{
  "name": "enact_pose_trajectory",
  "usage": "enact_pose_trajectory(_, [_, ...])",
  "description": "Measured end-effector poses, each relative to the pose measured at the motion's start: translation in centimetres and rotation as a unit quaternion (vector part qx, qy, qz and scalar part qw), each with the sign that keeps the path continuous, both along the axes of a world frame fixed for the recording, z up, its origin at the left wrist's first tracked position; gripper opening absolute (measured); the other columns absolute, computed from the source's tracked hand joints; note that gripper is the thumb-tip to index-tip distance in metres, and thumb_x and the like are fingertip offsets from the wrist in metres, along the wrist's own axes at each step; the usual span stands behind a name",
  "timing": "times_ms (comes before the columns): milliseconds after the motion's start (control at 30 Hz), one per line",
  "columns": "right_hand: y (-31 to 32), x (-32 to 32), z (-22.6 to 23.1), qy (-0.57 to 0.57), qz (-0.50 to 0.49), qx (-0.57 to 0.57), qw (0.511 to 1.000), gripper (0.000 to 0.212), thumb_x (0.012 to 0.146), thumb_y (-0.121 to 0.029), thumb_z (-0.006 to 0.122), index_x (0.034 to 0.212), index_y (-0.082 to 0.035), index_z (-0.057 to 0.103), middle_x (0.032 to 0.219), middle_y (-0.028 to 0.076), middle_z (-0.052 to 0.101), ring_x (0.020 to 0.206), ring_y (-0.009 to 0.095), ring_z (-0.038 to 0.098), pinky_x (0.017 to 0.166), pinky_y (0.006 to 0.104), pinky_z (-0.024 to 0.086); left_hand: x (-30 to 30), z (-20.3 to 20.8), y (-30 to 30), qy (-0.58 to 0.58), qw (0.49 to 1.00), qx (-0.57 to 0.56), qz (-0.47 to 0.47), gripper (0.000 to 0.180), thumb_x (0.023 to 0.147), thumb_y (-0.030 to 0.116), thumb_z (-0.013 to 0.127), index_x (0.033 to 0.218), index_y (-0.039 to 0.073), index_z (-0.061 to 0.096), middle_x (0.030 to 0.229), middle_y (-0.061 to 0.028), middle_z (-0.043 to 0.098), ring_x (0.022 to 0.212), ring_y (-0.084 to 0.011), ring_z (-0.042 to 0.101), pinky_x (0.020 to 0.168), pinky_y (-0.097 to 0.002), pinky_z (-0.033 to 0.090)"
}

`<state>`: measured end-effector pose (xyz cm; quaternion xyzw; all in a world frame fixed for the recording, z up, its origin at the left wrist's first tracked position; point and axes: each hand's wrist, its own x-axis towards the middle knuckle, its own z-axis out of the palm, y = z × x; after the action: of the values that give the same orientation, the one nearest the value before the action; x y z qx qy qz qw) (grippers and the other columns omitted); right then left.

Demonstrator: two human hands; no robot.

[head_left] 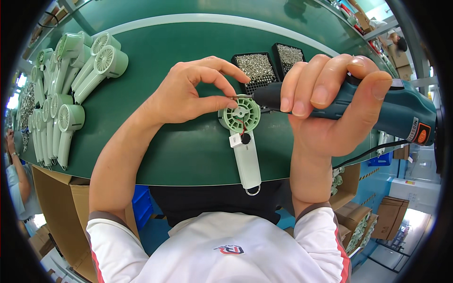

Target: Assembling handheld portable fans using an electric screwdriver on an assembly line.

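My right hand [330, 104] grips a teal electric screwdriver [396, 108] with a black nose, held nearly level and pointing left. Thumb and forefinger of my left hand [193, 89] are pinched at the end of its thin bit [244, 97]; whether a screw sits there is too small to tell. Just below lies a pale green handheld fan [246, 162], its round head open and its handle toward me. On its handle top rest a small white block [235, 140] and a black round part [245, 138], with thin red and black wires running into the head.
Two black trays of small metal screws, a nearer one [255, 66] and a farther one [289, 55], stand beyond the fan. Many more green fans [71, 117] crowd the green table's left side. The screwdriver's black cord [368, 152] trails at right; cardboard boxes [59, 198] stand below the table edge.
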<state>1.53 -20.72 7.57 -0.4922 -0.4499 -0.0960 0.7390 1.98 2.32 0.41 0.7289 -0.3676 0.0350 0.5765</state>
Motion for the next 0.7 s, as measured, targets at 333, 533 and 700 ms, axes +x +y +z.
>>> enact_pose_trajectory(333, [0.08, -0.01, 0.08, -0.005, 0.005, -0.005, 1.0, 0.049, 0.114, -0.047, 0.03, 0.131, -0.014, 0.063, 0.079, 0.0, 0.058, 0.054, 0.013, 0.052, 0.049, 0.0302, 0.048, 0.09, -0.08, 0.12, 0.01, 1.0, -0.009, -0.009, 0.011, 0.081, 0.003, 0.082, 0.091, 0.004, 0.078, 0.118, -0.0097, 0.075, 0.109, -0.023, 0.07, 0.098, -0.0351, 0.053])
enact_pose_trajectory(533, [-0.02, -0.01, -0.02, -0.001, -0.001, 0.009, 1.0, 0.05, 0.114, -0.047, 0.03, 0.13, -0.014, 0.064, 0.08, 0.0, 0.058, 0.054, 0.013, 0.052, 0.049, 0.0306, 0.048, 0.13, -0.37, -0.19, 0.028, 0.999, -0.021, -0.015, 0.012, 0.082, 0.003, 0.081, 0.095, 0.003, 0.079, 0.116, -0.0091, 0.075, 0.105, -0.0212, 0.071, 0.095, -0.0335, 0.054])
enact_pose_trajectory(700, [0.02, 0.08, 0.03, -0.003, 0.01, 0.018, 1.0, 0.05, 0.114, -0.047, 0.03, 0.13, -0.014, 0.064, 0.079, 0.0, 0.059, 0.054, 0.013, 0.052, 0.049, 0.0309, 0.048, 0.19, -0.7, -0.31, 0.026, 0.998, -0.045, -0.028, 0.015, 0.082, 0.003, 0.081, 0.097, 0.003, 0.08, 0.114, -0.0089, 0.076, 0.102, -0.0196, 0.071, 0.093, -0.0331, 0.055])
